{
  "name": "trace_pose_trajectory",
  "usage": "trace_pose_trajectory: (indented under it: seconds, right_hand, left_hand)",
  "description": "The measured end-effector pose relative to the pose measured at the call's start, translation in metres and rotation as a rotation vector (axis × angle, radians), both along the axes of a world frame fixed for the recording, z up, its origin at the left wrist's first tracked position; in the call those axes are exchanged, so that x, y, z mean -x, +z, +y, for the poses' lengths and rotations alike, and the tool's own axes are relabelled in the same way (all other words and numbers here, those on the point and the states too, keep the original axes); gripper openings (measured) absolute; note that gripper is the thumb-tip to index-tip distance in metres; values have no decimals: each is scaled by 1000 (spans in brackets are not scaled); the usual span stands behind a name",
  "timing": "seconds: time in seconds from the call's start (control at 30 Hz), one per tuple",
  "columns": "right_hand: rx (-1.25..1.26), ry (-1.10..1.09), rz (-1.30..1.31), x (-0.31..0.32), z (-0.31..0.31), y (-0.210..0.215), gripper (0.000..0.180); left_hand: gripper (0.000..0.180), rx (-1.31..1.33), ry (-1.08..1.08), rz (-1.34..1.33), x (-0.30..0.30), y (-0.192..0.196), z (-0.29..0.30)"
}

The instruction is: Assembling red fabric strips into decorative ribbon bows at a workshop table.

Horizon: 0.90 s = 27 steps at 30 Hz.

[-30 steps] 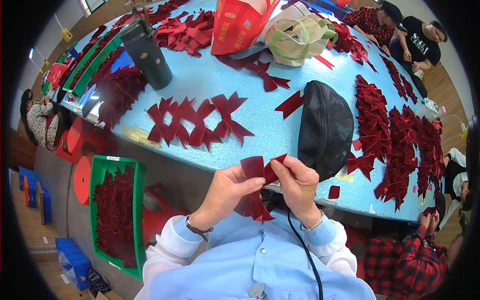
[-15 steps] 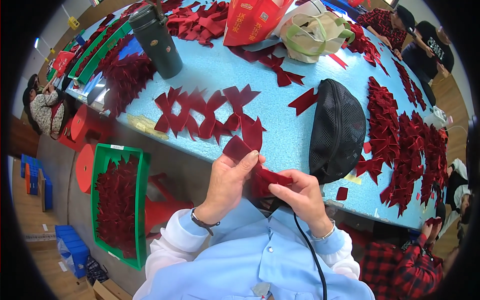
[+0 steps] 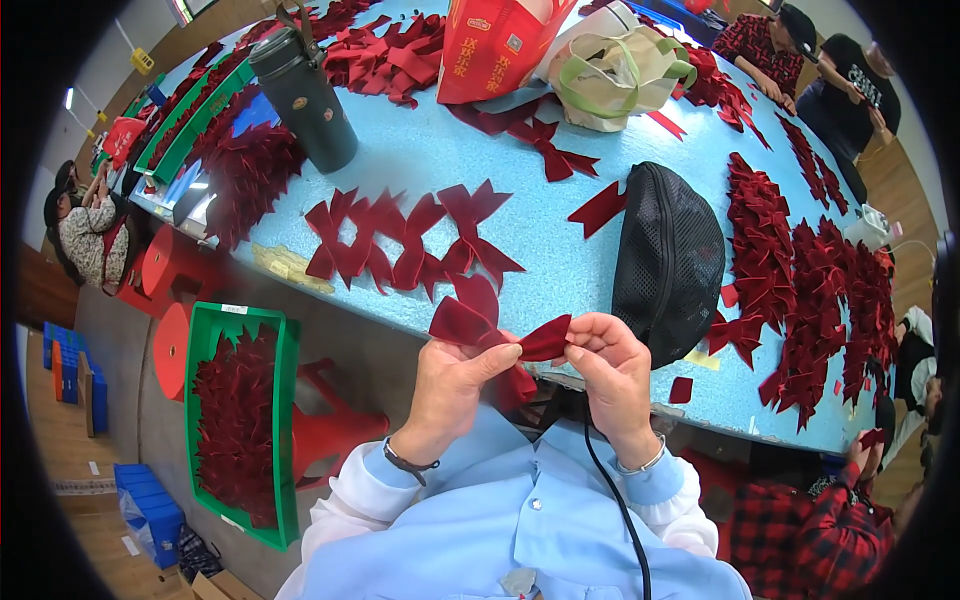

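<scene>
A dark red velvet ribbon bow (image 3: 465,324) is held between my two hands, just off the near table edge. My left hand (image 3: 447,388) pinches its middle, with the thumb on top. One side of the bow points right, and my right hand (image 3: 614,378) grips that end between thumb and fingertips. Another piece of the ribbon hangs below the left thumb. Just beyond the hands, finished-looking red bows (image 3: 412,242) lie in an overlapping row on the light blue table (image 3: 560,250). The folds under my left fingers are hidden.
A black mesh pouch (image 3: 668,265) lies right of my hands. Beyond stand a dark green flask (image 3: 308,105), a red bag (image 3: 495,50) and a cream bag (image 3: 605,85). Piled bows (image 3: 815,310) cover the right side. A green crate (image 3: 287,430) of bows stands lower left. Other people sit around.
My right hand has risen and drawn one side of the bow out to the right. The bow has turned in my left hand and opened wider. The view has shifted slightly.
</scene>
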State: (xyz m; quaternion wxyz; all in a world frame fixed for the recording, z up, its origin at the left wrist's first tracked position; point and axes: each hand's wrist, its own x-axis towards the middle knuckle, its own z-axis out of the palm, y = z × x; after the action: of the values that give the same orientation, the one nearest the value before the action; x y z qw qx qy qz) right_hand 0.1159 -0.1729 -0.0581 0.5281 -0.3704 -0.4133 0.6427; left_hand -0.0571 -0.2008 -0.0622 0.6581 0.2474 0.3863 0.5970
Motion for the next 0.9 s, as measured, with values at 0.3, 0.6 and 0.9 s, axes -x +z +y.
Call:
trace_pose_trajectory:
  seconds: [0.3,0.6,0.9]
  right_hand:
    - [63,104,-135,8,-13,10,14]
    - [-327,-193,-351,20,-8,-7,9]
    - [-138,-92,-280,19,4,-13,12]
  left_hand:
    - [23,-38,29,-7,-9,7,-6]
    - [21,-47,43,-3,-9,-5,-7]
    - [19,-34,80,-13,-2,-9,-5]
